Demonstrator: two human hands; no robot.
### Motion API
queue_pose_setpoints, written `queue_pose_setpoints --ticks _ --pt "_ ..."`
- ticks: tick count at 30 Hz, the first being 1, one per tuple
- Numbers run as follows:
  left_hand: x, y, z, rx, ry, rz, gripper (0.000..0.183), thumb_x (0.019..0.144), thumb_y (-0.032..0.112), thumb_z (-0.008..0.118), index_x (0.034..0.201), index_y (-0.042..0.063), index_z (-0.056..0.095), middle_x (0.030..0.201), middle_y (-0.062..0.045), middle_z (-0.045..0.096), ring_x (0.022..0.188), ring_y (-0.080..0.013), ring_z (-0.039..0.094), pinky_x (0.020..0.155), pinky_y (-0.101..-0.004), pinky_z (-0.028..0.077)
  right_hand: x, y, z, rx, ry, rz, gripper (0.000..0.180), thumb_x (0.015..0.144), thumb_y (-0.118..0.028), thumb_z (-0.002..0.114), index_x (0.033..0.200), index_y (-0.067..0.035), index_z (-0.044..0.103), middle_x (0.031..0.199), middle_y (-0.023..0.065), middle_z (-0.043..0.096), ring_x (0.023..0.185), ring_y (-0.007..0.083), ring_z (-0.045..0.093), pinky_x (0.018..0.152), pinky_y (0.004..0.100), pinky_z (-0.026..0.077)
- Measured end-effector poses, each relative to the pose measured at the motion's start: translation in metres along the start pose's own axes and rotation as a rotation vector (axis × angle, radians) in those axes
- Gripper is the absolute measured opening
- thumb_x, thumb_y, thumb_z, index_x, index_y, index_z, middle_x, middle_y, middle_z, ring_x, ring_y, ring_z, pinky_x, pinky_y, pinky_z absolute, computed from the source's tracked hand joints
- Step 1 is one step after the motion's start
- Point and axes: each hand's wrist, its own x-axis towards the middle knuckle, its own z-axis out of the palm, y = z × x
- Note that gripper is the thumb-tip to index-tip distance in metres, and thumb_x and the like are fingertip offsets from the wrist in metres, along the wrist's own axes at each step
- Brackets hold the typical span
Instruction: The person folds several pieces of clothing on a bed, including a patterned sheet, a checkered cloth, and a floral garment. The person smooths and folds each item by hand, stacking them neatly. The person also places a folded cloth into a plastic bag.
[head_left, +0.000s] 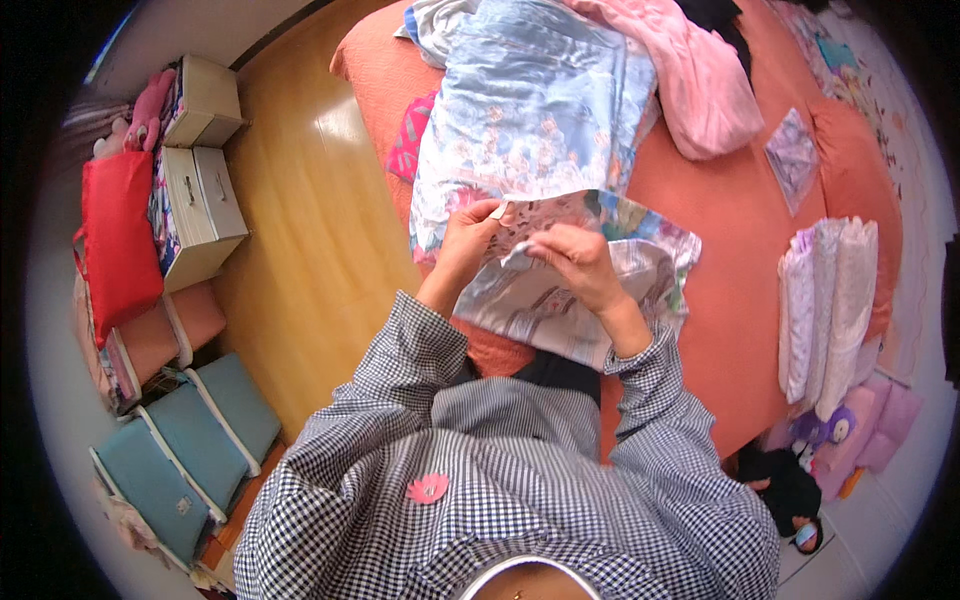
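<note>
My left hand (474, 234) pinches the white edge of a printed cloth (637, 217) between thumb and fingers. A little to the right, my right hand (574, 259) grips a nearer, pale edge of the same cloth; its fingertips are partly hidden. Between my hands the cloth gapes, showing a pinkish inside with dark marks. Its lower part, pale with brownish stripes, hangs over my lap and the bed's edge. Just beyond lies a folded light-blue floral quilt (525, 105) on the orange bedspread (727, 300).
Pink bedding (697, 90) is heaped at the far right of the quilt. Rolled pale fabrics (829, 315) lie along the bed's right side. Drawer cabinets (199, 210), a red bag (120, 240) and teal storage boxes (172, 457) line the left wall. A dark-clothed figure (784, 487) is at lower right.
</note>
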Motion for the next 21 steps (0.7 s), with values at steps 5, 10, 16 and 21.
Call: queue_pose_setpoints --ticks 5,10,16,21 --pt "-0.080 0.043 0.035 0.000 -0.131 -0.053 0.019 0.090 0.016 0.061 0.103 0.003 0.067 0.087 0.003 0.065 0.073 -0.0042 0.055 0.064 -0.0207 0.044 -0.015 -0.079 -0.019 -0.098 0.171 0.017 0.014 0.081 -0.017 0.067 0.084 -0.003 0.065 0.079 0.0109 0.065 0.072 0.0284 0.064 0.061 0.0367 0.049" --pt "-0.135 0.067 0.029 0.220 -0.258 0.062 0.019 0.095 0.022 0.054 0.097 0.004 0.060 0.086 0.005 0.055 0.082 -0.0024 0.048 0.072 -0.0197 0.041 -0.048 -0.134 -0.002 -0.141 0.329 0.150 0.013 0.083 -0.013 0.068 0.082 -0.002 0.061 0.073 0.0111 0.063 0.064 0.0236 0.064 0.057 0.0329 0.048" --pt "-0.193 0.061 0.009 0.366 -0.319 0.034 0.012 0.085 0.009 0.064 0.090 0.006 0.054 0.083 0.003 0.054 0.078 -0.0031 0.047 0.067 -0.0200 0.040 -0.090 -0.148 0.021 0.034 0.107 0.133 0.014 0.083 -0.018 0.065 0.089 -0.006 0.061 0.074 0.0115 0.063 0.068 0.0312 0.064 0.060 0.0407 0.048" --pt "-0.207 0.051 -0.031 0.219 -0.125 -0.038 0.018 0.085 0.012 0.067 0.084 0.010 0.048 0.080 0.004 0.054 0.074 -0.0051 0.048 0.066 -0.0209 0.040 -0.127 -0.085 0.001 -0.205 -0.145 -0.159 0.017 0.076 -0.022 0.068 0.087 -0.009 0.062 0.073 0.0048 0.059 0.073 0.0248 0.060 0.062 0.0371 0.048"
